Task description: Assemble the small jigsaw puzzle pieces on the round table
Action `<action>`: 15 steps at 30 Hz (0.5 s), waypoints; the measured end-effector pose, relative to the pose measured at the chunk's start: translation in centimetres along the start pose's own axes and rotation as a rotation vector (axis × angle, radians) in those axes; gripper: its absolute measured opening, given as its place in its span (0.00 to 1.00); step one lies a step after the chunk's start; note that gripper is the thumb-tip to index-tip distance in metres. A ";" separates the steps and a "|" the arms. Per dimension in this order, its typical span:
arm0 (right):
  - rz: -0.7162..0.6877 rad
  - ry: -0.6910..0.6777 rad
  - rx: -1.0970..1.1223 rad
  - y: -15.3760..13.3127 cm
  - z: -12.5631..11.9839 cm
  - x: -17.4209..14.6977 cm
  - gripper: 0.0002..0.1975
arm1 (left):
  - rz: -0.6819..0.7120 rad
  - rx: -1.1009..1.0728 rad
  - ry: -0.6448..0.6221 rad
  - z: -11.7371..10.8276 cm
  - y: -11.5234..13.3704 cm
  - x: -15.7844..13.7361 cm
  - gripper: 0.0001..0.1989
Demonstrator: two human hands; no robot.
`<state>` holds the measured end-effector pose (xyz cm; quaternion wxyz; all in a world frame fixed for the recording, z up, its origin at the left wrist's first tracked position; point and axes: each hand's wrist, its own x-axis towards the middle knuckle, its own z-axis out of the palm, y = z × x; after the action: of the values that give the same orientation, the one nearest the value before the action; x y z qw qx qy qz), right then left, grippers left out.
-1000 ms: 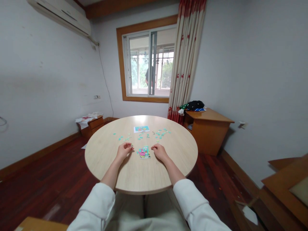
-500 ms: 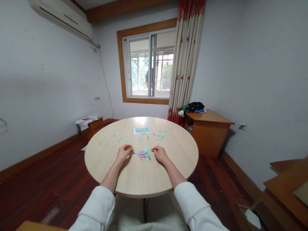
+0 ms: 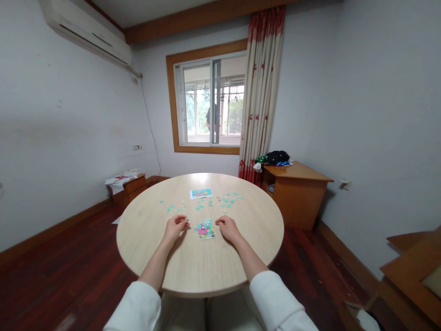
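Note:
A partly joined jigsaw puzzle [image 3: 206, 231], with a pink figure on a turquoise ground, lies flat on the round table [image 3: 203, 271] between my hands. My left hand [image 3: 175, 227] is to its left, thumb and fingers pinched on a small puzzle piece [image 3: 187, 220] held apart from the joined part. On the other side, my right hand [image 3: 228, 227] rests with curled fingers, its fingertips close by the puzzle's upper right edge. Whether those fingertips hold anything is too small to make out.
Loose turquoise puzzle pieces [image 3: 230, 201] are scattered beyond my hands, with more pieces [image 3: 171, 208] to the left. Behind them lies a picture sheet [image 3: 201, 193]. A wooden desk [image 3: 296, 193] stands right of the table. A person [image 3: 212, 118] is visible through the window.
The camera view has tilted slightly upward, so everything sits lower in the picture. Both hands keep nearly the same place beside the puzzle, and the left still pinches its piece.

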<state>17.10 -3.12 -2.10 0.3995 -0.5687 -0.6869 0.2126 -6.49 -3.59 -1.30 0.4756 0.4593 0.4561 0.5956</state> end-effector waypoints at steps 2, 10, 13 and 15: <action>-0.004 0.001 -0.001 0.0 0.0 0.0 0.14 | -0.003 -0.005 0.009 0.1 0.1 0.0 0.19; 0.005 0.004 -0.014 -0.3 -0.1 -0.2 0.14 | 0.021 0.031 0.003 0.1 0.1 -0.1 0.18; 0.000 -0.001 -0.015 -0.2 -0.1 -0.2 0.13 | 0.018 0.027 0.009 0.1 0.1 0.0 0.19; 0.004 0.003 -0.014 0.0 0.0 -0.1 0.13 | 0.020 0.026 0.010 0.2 0.1 0.0 0.19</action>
<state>17.04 -3.18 -2.13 0.3961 -0.5733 -0.6865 0.2079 -6.35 -3.57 -1.21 0.4612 0.4672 0.4615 0.5967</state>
